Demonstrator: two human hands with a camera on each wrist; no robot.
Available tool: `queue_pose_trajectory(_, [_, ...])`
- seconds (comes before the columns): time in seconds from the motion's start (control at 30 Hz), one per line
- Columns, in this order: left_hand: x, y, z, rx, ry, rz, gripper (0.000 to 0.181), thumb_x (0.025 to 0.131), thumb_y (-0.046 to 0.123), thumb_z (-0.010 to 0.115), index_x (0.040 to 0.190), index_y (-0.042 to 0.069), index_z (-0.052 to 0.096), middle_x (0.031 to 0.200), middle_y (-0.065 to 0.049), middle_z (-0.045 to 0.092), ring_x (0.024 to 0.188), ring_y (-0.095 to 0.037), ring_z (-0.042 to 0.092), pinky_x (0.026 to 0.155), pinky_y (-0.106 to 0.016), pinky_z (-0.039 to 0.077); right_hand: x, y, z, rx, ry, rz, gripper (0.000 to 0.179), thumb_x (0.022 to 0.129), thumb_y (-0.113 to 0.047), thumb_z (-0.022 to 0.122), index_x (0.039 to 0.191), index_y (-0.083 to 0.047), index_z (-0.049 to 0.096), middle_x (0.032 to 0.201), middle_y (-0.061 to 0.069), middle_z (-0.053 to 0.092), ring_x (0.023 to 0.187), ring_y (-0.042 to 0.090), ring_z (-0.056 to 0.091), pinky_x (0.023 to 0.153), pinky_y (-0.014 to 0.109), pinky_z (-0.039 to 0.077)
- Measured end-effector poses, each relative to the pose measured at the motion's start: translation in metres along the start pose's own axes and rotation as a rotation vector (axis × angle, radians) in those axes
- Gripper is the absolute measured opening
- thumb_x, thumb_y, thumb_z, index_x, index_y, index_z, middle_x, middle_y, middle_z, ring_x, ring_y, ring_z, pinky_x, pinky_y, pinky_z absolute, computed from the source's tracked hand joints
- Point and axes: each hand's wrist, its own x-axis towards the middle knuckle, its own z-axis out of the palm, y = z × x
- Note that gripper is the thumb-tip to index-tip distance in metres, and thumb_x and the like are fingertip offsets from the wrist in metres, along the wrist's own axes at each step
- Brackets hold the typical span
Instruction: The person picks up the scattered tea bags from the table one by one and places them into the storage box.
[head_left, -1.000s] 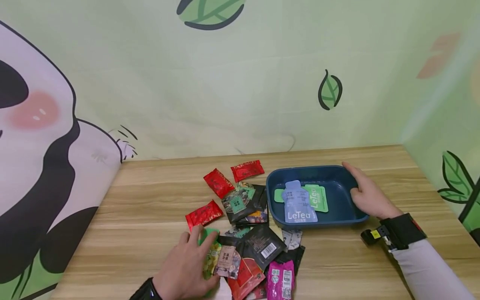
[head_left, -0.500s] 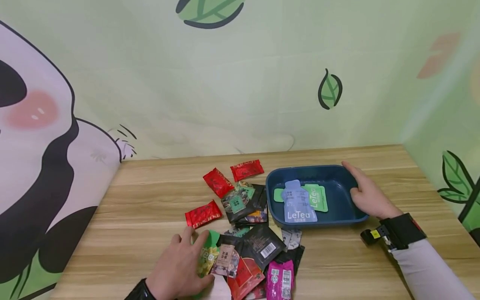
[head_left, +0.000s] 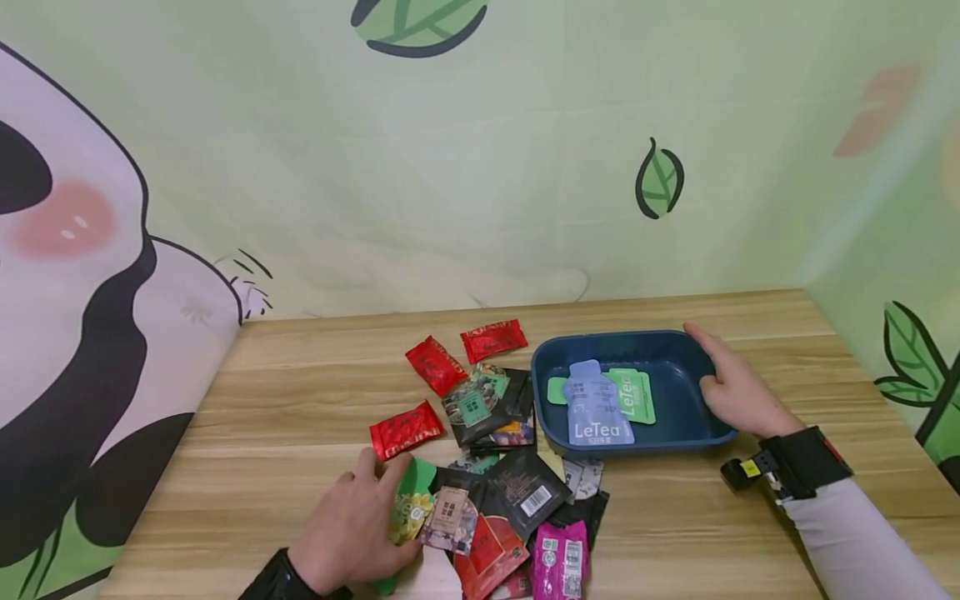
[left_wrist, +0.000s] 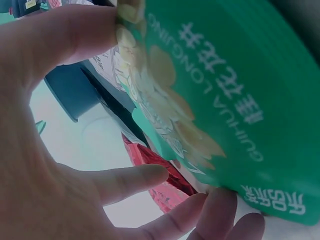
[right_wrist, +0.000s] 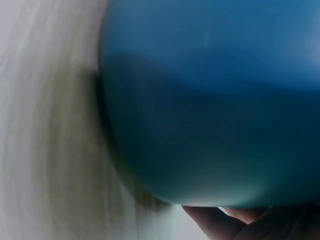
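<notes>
My left hand [head_left: 348, 525] holds a green tea packet [head_left: 411, 510] between thumb and fingers at the left side of a pile. Close up in the left wrist view, the packet [left_wrist: 220, 95] is tilted and reads "Guihua Longjing". My right hand [head_left: 738, 390] grips the right end of a dark blue plastic tub [head_left: 682, 417], its index finger stretched along the rim. In the right wrist view the tub's wall [right_wrist: 210, 115] hides most of that hand. Inside the tub lie a lilac LeTea packet [head_left: 598, 408] and a green LeTea packet [head_left: 639, 397].
Beside my left hand lie black sachets [head_left: 528, 493], a red sachet [head_left: 487, 554] and a magenta packet [head_left: 558, 562]. Several red packets [head_left: 407, 429] lie farther back on the wooden table [head_left: 300, 400]. A printed backdrop [head_left: 480, 183] stands behind it.
My left hand has shifted a little to the left, and the green tea packet has come along with it, away from the pile. My right hand and the tub have stayed put.
</notes>
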Motion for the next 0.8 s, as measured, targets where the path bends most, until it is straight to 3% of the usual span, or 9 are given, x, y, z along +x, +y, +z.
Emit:
queue_pose_trajectory(0.17, [0.001,0.000,-0.001,-0.013,0.001,0.003,0.110,0.057,0.072,0.076,0.149,0.021,0.045,0.117,-0.016,0.047,0.079,-0.026,0.052,0.064,-0.039,0.052,0.000,-0.001,0.000,0.004,-0.003,0.004,0.074,0.091,0.009,0.037,0.160,0.001,0.014,0.161,0.029,0.019,0.144,0.048,0.021,0.111,0.065,0.020])
queue_pose_trajectory(0.33, [-0.001,0.002,-0.006,0.016,0.052,0.043,0.100,0.059,0.066,0.077,0.143,0.020,0.049,0.114,-0.015,0.053,0.086,-0.027,0.053,0.072,-0.044,0.053,0.000,-0.002,-0.001,0.004,-0.007,0.010,0.073,0.091,0.009,0.037,0.160,0.001,0.014,0.161,0.028,0.019,0.145,0.047,0.020,0.111,0.064,0.019])
queue_pose_trajectory(0.6, [0.004,0.016,-0.027,0.079,0.289,0.197,0.089,0.061,0.058,0.076,0.135,0.013,0.059,0.111,-0.010,0.056,0.095,-0.028,0.053,0.079,-0.039,0.051,0.001,-0.004,-0.002,-0.006,-0.014,0.012,0.073,0.091,0.008,0.037,0.160,0.002,0.014,0.161,0.028,0.018,0.145,0.047,0.020,0.112,0.063,0.019])
queue_pose_trajectory(0.8, [0.021,0.044,-0.048,0.074,0.374,0.279,0.088,0.063,0.057,0.075,0.139,0.016,0.058,0.110,-0.008,0.054,0.089,-0.024,0.052,0.070,-0.036,0.050,0.001,-0.006,-0.002,-0.011,-0.016,0.022,0.073,0.090,0.008,0.037,0.160,0.002,0.015,0.161,0.028,0.018,0.145,0.047,0.020,0.112,0.063,0.019])
